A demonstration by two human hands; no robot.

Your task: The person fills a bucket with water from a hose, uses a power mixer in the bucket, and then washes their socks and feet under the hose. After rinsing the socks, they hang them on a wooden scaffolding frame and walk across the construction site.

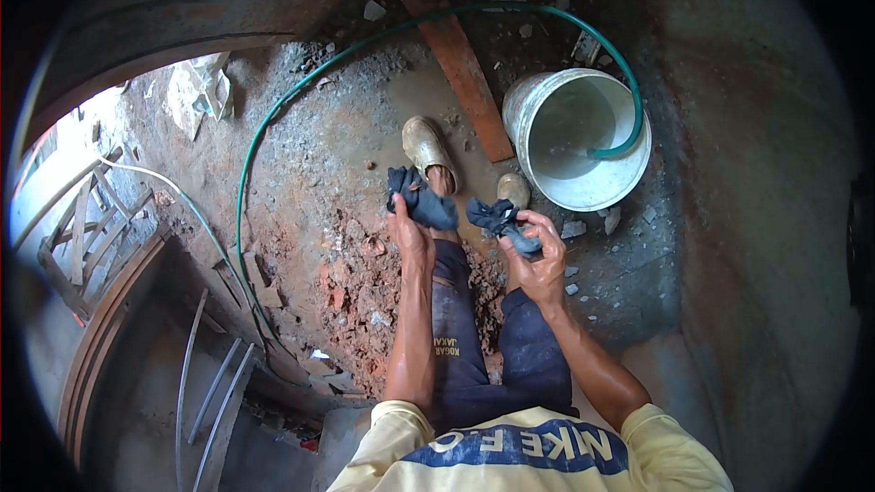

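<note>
Dark, crumpled cloth-like items are in both hands, in front of the knees. My left hand (412,235) is closed on one dark cloth item (424,200), which has a greyish end pointing right. The other dark cloth item (493,217) is pinched in my right hand (540,260), and a grey-blue part of it hangs beside the fingers. A small gap separates the two items. Just beyond them are the muddy shoes, the left shoe (427,148) further forward than the right shoe (514,189).
A white bucket (527,105) of water stands at the right front, with a green hose (314,76) running into it. A reddish plank (465,73) lies beside it. Broken rubble (360,296) covers the ground at the left. A wooden frame (87,232) stands far left.
</note>
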